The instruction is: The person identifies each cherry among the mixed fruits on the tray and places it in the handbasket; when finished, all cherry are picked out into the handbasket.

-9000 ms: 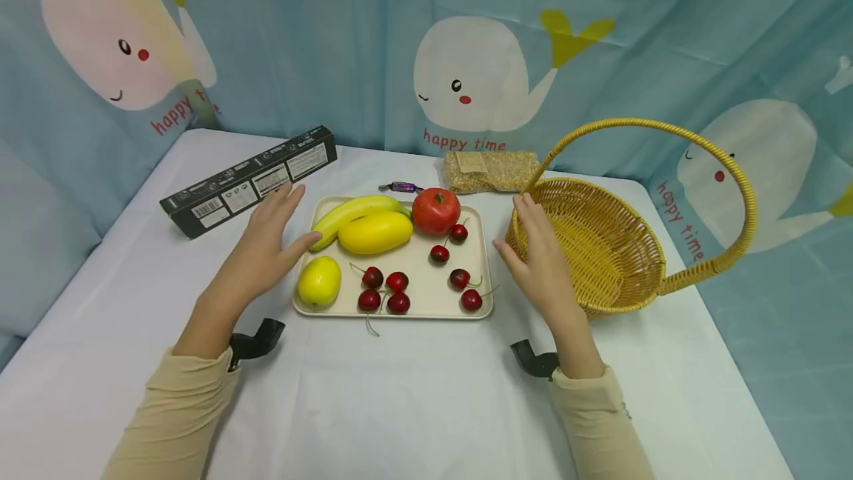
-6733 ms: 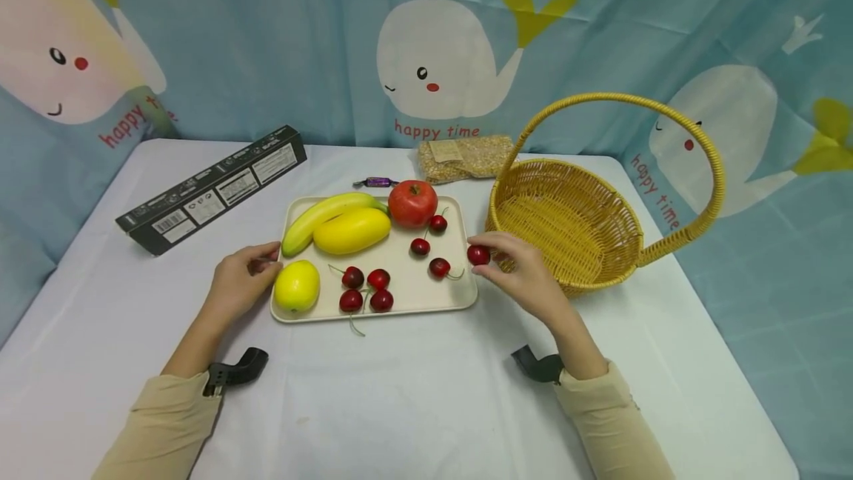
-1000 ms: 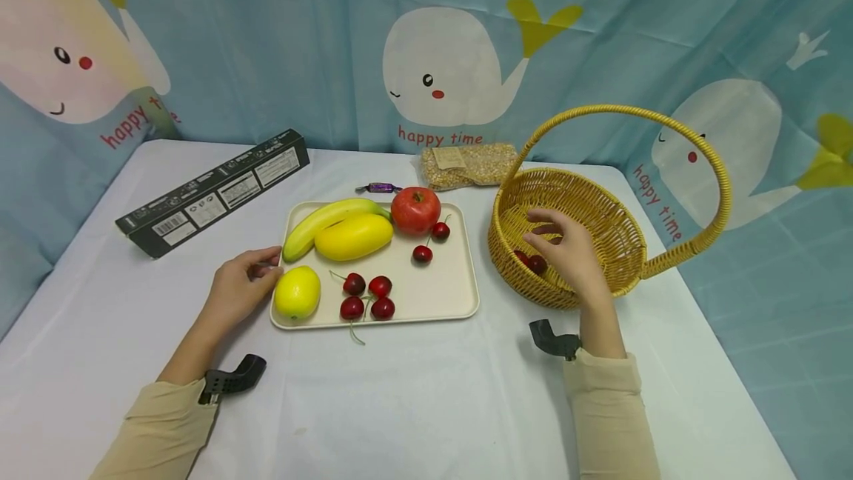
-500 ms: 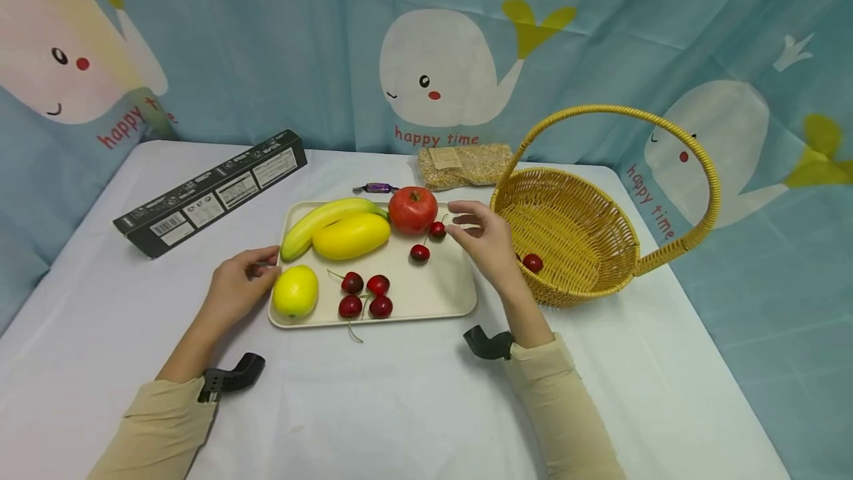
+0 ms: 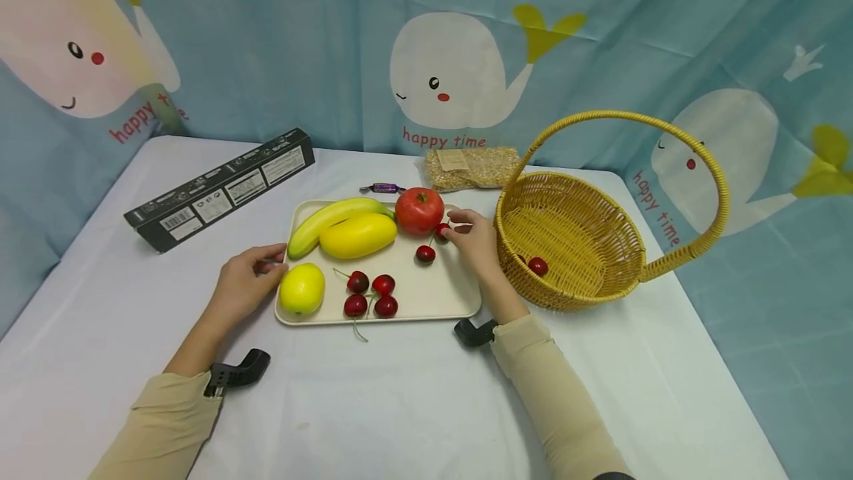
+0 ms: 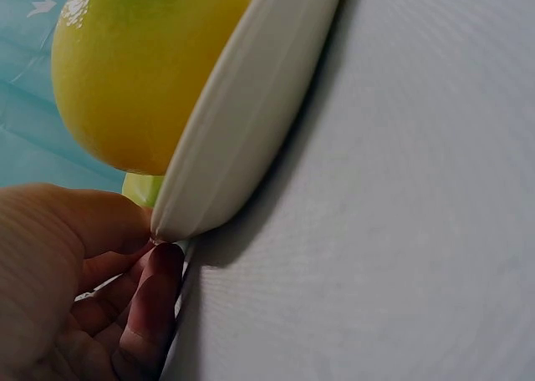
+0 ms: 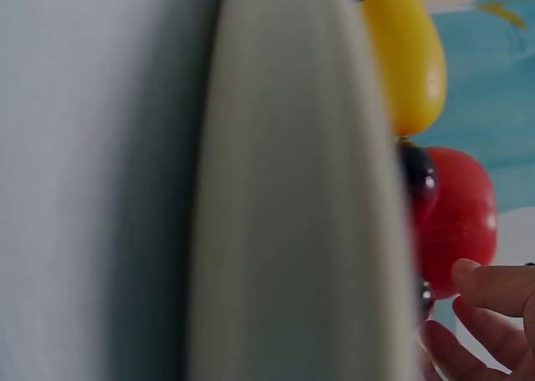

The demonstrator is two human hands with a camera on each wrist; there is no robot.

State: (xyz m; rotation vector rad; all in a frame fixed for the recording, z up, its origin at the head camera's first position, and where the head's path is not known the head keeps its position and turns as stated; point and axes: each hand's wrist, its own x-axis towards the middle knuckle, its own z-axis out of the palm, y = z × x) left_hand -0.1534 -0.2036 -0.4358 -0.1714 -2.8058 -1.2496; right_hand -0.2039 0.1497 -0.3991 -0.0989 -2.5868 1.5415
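Observation:
A cream tray (image 5: pixel 426 295) holds fruit. My left hand (image 5: pixel 245 287) pinches its left rim beside a lemon (image 5: pixel 302 289); in the left wrist view the thumb lies on the rim, with fingers (image 6: pixel 155 306) below. At the tray's right side, my right hand (image 5: pixel 474 243) reaches around a cherry (image 5: pixel 442 232) next to a red pomegranate (image 5: pixel 419 210). Its thumb and fingers stand apart, the cherry partly hidden; in the right wrist view the fingertips (image 7: pixel 468 272) are near the cherry (image 7: pixel 426 299). Another cherry (image 5: pixel 425 253) lies close by. A yellow wicker basket (image 5: pixel 566 302) contains cherries (image 5: pixel 537 266).
On the tray lie a banana (image 5: pixel 340 212), a yellow mango-like fruit (image 5: pixel 358 236) and several cherries (image 5: pixel 383 285). Behind are a dark long box (image 5: pixel 223 187), a purple-wrapped candy (image 5: pixel 384 188) and a bag of grains (image 5: pixel 472 169). The basket's tall handle (image 5: pixel 723 198) arches above it.
My right hand has moved left from over the basket to the cherry beside the pomegranate. Since the earliest frames, cherries have gone from the tray's right side into the basket. The left hand stays put.

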